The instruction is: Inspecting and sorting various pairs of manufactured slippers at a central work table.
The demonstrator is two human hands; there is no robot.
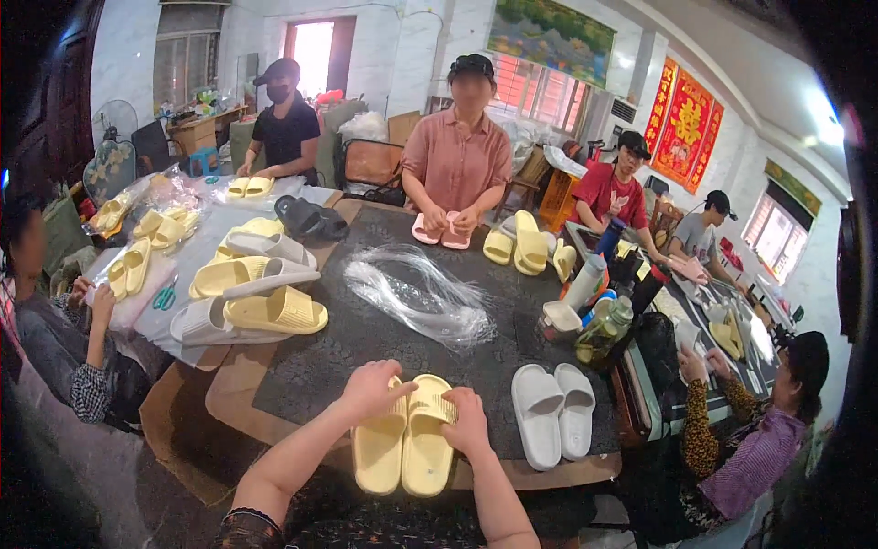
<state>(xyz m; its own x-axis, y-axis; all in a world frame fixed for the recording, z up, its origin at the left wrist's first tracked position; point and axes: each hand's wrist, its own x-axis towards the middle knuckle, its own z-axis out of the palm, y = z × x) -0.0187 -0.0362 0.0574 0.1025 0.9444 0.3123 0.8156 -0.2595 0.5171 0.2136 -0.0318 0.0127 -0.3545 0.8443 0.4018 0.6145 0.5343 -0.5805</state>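
Note:
A pair of pale yellow slide slippers (427,462) lies side by side at the near edge of the table, open heels toward me. My left hand (373,392) grips the left slipper by its strap, thumb stretched across toward the other one. On the right slipper's strap, my right hand (469,423) holds the outer side, with its fingers curled over. To the right of them rests a pair of light grey slippers (540,416), apart from my hands. Beyond, a loose bundle of clear plastic strands (416,297) lies on the dark tabletop (320,380).
Yellow and grey slippers (274,311) are heaped at the left, near green scissors (165,296). Across the table a person handles pink slippers (444,229). Bottles (605,329) and a pale cup (560,318) stand at the right. Other people sit on both sides.

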